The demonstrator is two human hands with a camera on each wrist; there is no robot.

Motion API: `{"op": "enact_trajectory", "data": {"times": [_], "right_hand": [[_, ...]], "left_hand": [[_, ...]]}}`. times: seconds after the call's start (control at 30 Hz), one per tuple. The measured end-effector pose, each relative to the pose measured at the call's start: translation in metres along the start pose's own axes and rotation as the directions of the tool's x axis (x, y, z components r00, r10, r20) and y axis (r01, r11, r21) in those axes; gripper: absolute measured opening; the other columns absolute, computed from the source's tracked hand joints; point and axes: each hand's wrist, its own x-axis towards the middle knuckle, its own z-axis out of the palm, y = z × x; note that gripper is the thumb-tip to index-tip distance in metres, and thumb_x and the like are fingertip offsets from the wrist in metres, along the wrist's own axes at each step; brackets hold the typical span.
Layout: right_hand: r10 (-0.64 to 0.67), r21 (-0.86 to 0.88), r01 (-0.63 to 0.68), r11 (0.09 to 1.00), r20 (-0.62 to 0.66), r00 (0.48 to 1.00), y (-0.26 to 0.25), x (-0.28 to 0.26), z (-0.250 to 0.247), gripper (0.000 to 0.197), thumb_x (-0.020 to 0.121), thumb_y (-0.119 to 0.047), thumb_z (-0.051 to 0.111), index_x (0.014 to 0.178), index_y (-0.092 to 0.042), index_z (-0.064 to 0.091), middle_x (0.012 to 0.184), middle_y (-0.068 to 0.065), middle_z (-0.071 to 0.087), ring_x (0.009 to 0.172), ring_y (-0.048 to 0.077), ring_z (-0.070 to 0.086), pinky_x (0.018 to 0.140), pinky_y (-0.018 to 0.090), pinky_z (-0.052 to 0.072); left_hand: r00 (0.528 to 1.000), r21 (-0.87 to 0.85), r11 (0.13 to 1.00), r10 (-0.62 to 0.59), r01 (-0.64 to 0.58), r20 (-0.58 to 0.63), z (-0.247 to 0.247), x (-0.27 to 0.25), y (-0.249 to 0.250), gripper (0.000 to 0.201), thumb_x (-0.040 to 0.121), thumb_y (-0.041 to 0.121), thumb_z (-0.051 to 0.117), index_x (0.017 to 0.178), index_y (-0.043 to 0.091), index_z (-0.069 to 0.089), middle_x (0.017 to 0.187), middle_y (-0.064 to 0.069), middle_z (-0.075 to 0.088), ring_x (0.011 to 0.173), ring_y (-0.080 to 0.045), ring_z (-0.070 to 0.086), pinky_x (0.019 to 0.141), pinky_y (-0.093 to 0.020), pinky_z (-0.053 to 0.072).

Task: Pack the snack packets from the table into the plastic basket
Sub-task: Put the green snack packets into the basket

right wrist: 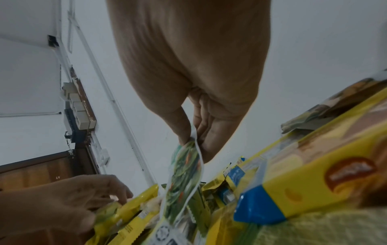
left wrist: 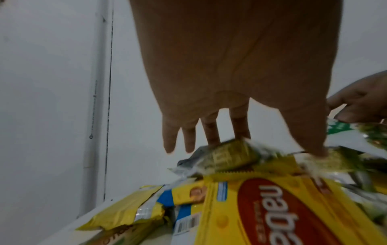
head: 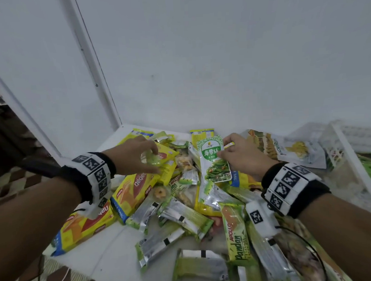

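Green-and-white seaweed snack packet (head: 213, 159): flat pouch, upright, raised above the heap. Small crinkled green packet (head: 152, 158): blurred, atop the yellow biscuit packs (head: 132, 190). Loose heap of yellow, green and silver snack packets (head: 183, 217): overlapping on the white table (head: 113, 249). Clear plastic basket (head: 346, 146): far right.

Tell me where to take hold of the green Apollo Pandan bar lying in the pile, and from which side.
Grip the Apollo Pandan bar across its narrow width near the middle, coming from above. It lies flat, face up, on top of other packets, long axis running away from the person, so both long edges are probably free for thumb and fingers; its far end tucks under a silver packet.
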Motion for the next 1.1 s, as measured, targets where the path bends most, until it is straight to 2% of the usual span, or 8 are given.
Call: {"op": "enact_trajectory", "data": {"times": [0.1,0.2,0.33,0.5,0.63,0.73,0.93,1.1], "right_hand": [[0.017,-0.015,-0.018,1.0,-0.014,1.0,0.0,0.001,0.003,0.027,0.101,-0.025,0.063,0.123,-0.021,0.048,0.112,0.006,0.062,0.096,0.025,0.063,0.08,0.042,0.055],[0.018,-0.014,-0.018,1.0,-0.014,1.0,0.001,0.001,0.005,0.029,0.1,-0.026,0.063,0.124,-0.022,0.046,0.113,0.009,0.062,0.086,0.02,0.059,0.074,0.036,0.049],[0.019,-0.028,-0.02,0.999,-0.029,0.999,0.002,0.0,0.007,0.03,0.101,-0.026,0.062,0.126,-0.021,0.046,0.114,0.007,0.061,0.097,0.022,0.061,0.083,0.038,0.051],[0.028,-0.046,-0.03,0.998,-0.041,0.999,0.005,-0.003,0.005,0.03,0.101,-0.028,0.062,0.126,-0.024,0.046,0.116,0.005,0.059,0.103,0.022,0.061,0.09,0.043,0.054],[0.029,-0.046,-0.032,0.998,-0.067,0.997,0.003,-0.009,0.002,0.028,0.101,-0.027,0.062,0.124,-0.026,0.047,0.114,0.004,0.061,0.103,0.022,0.063,0.091,0.045,0.056],[0.031,-0.053,-0.037,0.998,-0.109,0.994,0.001,-0.017,-0.006,0.025,0.101,-0.026,0.062,0.121,-0.026,0.047,0.112,0.006,0.062,0.1,0.023,0.064,0.09,0.045,0.056],[0.044,-0.06,-0.061,0.996,-0.257,0.965,0.003,-0.048,-0.026,0.024,0.102,-0.024,0.059,0.123,-0.025,0.047,0.115,0.008,0.06,0.095,0.022,0.061,0.076,0.038,0.053],[0.071,-0.042,-0.094,0.995,-0.385,0.92,0.012,-0.092,-0.047,0.024,0.103,-0.024,0.058,0.125,-0.024,0.047,0.106,0.007,0.059,0.078,0.016,0.055,0.058,0.03,0.044]], "left_hand": [[0.999,0.055,0.998,0.022,-0.02,-0.049,-0.007,0.006,0.008,0.07,0.062,0.095,0.047,0.1,0.039,0.065,0.106,0.009,0.056,0.107,-0.015,0.049,0.097,-0.039,0.043],[0.993,0.05,0.996,0.075,-0.07,-0.096,-0.009,0.013,0.026,0.052,0.079,0.076,0.062,0.113,0.037,0.062,0.115,0.003,0.053,0.116,-0.02,0.043,0.099,-0.04,0.039],[0.983,0.078,0.98,0.18,-0.183,0.037,0.006,0.027,0.057,0.058,0.087,0.064,0.064,0.137,0.039,0.05,0.13,0.0,0.048,0.125,-0.023,0.036,0.104,-0.045,0.038],[0.979,0.277,0.939,0.195,-0.206,0.065,0.033,0.034,0.071,0.06,0.089,0.058,0.064,0.142,0.039,0.045,0.143,-0.004,0.041,0.135,-0.029,0.029,0.113,-0.045,0.031],[0.972,0.163,0.964,0.222,-0.209,-0.071,0.031,0.029,0.067,0.053,0.091,0.049,0.065,0.137,0.03,0.049,0.138,-0.007,0.044,0.127,-0.028,0.033,0.106,-0.042,0.033],[0.965,0.096,0.963,0.256,-0.25,-0.056,0.018,0.02,0.069,0.045,0.094,0.05,0.063,0.132,0.028,0.056,0.129,-0.005,0.049,0.123,-0.026,0.035,0.103,-0.042,0.035],[0.907,0.041,0.906,0.422,-0.422,0.016,0.01,0.004,0.108,0.032,0.095,0.048,0.064,0.12,0.028,0.063,0.112,0.003,0.056,0.11,-0.018,0.049,0.095,-0.038,0.042],[0.774,0.064,0.772,0.624,-0.632,0.109,0.027,-0.014,0.149,0.034,0.095,0.05,0.063,0.122,0.029,0.061,0.115,0.007,0.056,0.11,-0.016,0.052,0.094,-0.036,0.045]]}}
